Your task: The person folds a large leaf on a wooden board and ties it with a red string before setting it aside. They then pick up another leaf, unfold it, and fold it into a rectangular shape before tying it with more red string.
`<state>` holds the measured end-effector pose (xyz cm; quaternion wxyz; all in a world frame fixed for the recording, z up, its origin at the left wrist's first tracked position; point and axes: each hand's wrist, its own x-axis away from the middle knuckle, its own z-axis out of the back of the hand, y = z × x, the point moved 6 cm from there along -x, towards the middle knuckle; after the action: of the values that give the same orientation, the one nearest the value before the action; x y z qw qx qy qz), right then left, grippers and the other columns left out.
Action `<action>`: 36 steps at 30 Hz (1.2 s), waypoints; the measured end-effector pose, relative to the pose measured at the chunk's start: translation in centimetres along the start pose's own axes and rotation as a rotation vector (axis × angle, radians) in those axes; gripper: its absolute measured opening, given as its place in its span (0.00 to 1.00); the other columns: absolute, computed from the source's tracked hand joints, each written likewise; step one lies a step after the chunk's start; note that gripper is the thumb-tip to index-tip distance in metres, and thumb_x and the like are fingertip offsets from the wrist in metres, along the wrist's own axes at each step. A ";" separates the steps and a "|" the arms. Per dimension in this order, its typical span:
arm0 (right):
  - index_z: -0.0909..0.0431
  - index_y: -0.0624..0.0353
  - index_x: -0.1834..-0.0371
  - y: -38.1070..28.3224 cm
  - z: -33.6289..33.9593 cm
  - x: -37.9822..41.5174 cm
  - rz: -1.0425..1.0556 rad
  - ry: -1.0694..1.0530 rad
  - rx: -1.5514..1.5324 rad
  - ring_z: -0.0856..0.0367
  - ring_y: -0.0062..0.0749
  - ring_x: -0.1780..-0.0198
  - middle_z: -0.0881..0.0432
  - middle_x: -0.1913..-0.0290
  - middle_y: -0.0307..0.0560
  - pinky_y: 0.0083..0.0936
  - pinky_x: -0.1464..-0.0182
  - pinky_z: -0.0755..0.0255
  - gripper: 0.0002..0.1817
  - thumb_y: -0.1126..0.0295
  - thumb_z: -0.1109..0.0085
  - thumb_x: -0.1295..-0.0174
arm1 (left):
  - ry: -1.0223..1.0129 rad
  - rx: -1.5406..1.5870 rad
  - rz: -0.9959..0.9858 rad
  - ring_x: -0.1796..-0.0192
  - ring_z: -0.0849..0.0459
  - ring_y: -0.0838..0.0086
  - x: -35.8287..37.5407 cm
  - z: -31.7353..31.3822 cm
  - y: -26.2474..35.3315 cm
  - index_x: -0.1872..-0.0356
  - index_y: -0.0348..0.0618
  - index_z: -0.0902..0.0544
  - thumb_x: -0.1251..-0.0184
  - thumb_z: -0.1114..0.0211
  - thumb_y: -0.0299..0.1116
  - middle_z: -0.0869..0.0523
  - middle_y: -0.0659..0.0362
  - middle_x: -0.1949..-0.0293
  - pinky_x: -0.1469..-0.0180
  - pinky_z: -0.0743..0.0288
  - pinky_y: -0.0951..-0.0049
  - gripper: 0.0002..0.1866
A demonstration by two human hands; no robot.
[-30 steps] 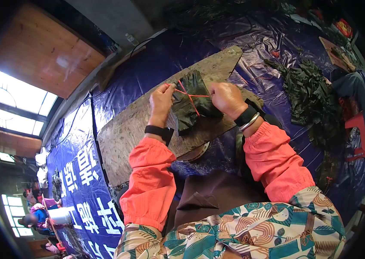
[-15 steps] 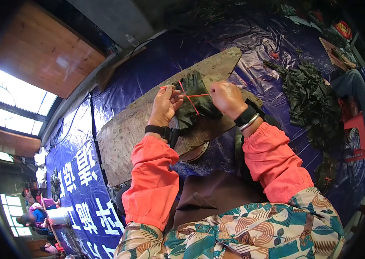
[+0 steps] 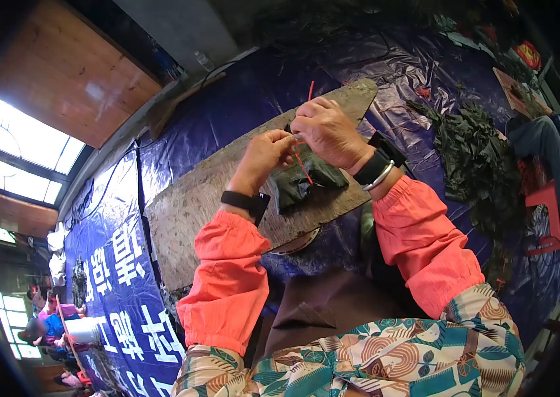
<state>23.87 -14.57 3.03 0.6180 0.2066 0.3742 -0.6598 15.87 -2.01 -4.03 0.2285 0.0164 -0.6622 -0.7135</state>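
Note:
A bundle of dark green leaves (image 3: 319, 175) lies on a worn wooden board (image 3: 227, 198) before me. Thin red string (image 3: 304, 167) runs across the bundle and up to my fingers. Above its far side, my left hand (image 3: 268, 155) pinches the string between thumb and forefinger. Close beside it, almost touching, my right hand (image 3: 329, 132) is closed on the same string, and a loose red end sticks up past its knuckles. The crossing of the string between my fingertips is mostly hidden by the hands.
Blue tarpaulin (image 3: 114, 218) with white characters spreads under the board. A heap of dark leaves (image 3: 475, 155) lies to the right, near a red plastic stool (image 3: 548, 212) and a seated person's leg (image 3: 538, 149). Other people (image 3: 48, 327) sit at the far lower left by a white bucket (image 3: 83, 331).
My right hand has moved left and up to meet my left hand, which has shifted slightly right. The string stretched between them is now gathered at my fingertips.

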 end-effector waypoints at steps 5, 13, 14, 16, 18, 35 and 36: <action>0.21 0.49 0.76 1.6 -2.2 0.5 -0.037 -0.039 -0.069 0.24 0.38 0.57 0.22 0.68 0.37 0.34 0.52 0.31 0.01 0.70 0.38 0.51 | -0.046 0.112 0.003 0.67 0.21 0.82 1.2 -1.1 -0.1 0.56 0.41 0.19 0.28 0.41 0.38 0.19 0.66 0.67 0.61 0.25 0.80 0.11; 0.20 0.52 0.70 1.9 -2.7 0.6 -0.057 -0.167 -0.118 0.22 0.39 0.53 0.19 0.63 0.39 0.34 0.49 0.29 0.05 0.74 0.35 0.50 | -0.028 0.116 0.051 0.71 0.23 0.83 0.8 -1.3 -1.5 0.62 0.42 0.20 0.30 0.41 0.37 0.20 0.67 0.70 0.66 0.28 0.81 0.09; 0.20 0.53 0.69 1.9 -1.5 0.4 -0.070 0.013 -0.081 0.22 0.40 0.54 0.19 0.63 0.40 0.34 0.51 0.28 0.05 0.74 0.36 0.49 | -0.027 0.117 0.051 0.71 0.23 0.83 0.7 -1.2 -1.6 0.62 0.42 0.20 0.30 0.41 0.37 0.20 0.67 0.70 0.66 0.28 0.81 0.09; 0.21 0.53 0.68 1.6 0.1 0.2 -0.078 0.192 -0.045 0.21 0.40 0.55 0.19 0.64 0.42 0.34 0.52 0.27 0.05 0.74 0.37 0.49 | 0.026 0.157 0.098 0.71 0.23 0.82 0.7 -0.8 -2.0 0.63 0.43 0.20 0.30 0.41 0.37 0.20 0.66 0.71 0.68 0.28 0.82 0.08; 0.22 0.56 0.65 2.3 1.3 0.5 -0.234 0.302 -0.263 0.20 0.43 0.56 0.19 0.62 0.46 0.34 0.54 0.25 0.07 0.75 0.39 0.47 | 0.042 0.189 0.093 0.71 0.22 0.82 0.7 -0.5 -2.1 0.63 0.43 0.20 0.30 0.42 0.36 0.19 0.66 0.71 0.68 0.28 0.82 0.08; 0.26 0.59 0.62 0.2 -4.2 2.8 -0.239 -0.134 -0.250 0.20 0.47 0.63 0.22 0.67 0.49 0.37 0.63 0.26 0.08 0.74 0.41 0.44 | 0.116 0.211 0.065 0.72 0.23 0.81 0.7 -0.6 -2.7 0.62 0.45 0.22 0.28 0.46 0.38 0.19 0.65 0.70 0.71 0.31 0.81 0.09; 0.26 0.59 0.62 0.2 -4.4 2.9 -0.238 -0.136 -0.250 0.20 0.47 0.63 0.22 0.67 0.49 0.37 0.63 0.26 0.08 0.74 0.41 0.44 | 0.124 0.210 0.061 0.72 0.23 0.81 0.6 -0.5 -2.8 0.62 0.46 0.22 0.28 0.46 0.38 0.19 0.65 0.70 0.71 0.31 0.81 0.09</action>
<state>22.81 -13.18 -1.95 0.5804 0.0374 0.4324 -0.6890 14.65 -2.67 -6.57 0.2876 0.0640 -0.7180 -0.6306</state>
